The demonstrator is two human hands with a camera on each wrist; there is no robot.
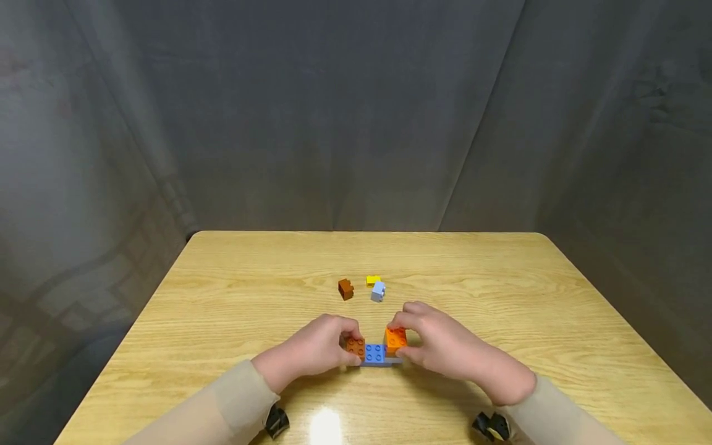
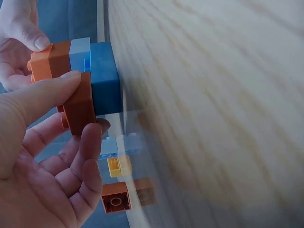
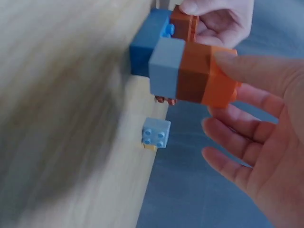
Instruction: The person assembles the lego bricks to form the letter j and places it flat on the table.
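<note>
My left hand [image 1: 319, 346] pinches a brown brick [image 2: 80, 105] between thumb and fingers, at the left end of a long blue brick [image 1: 374, 353] lying on the table. Between the two hands, blue studs show uncovered. At the right end, my right hand [image 1: 442, 343] grips an orange brick [image 3: 221, 78] with thumb and fingertips. That orange brick tops a stack, with a brown brick [image 3: 194, 71] under it and a light blue brick [image 3: 165, 66] at the bottom. The light blue brick meets the blue brick; whether it is fully pressed down I cannot tell.
Beyond the hands on the wooden table [image 1: 250, 278] lie a loose brown brick [image 1: 345, 289] on its side, a yellow brick [image 1: 372, 280] and a light blue brick [image 1: 377, 291] close in front of the yellow one. Grey curtains [image 1: 334, 123] hang behind the table.
</note>
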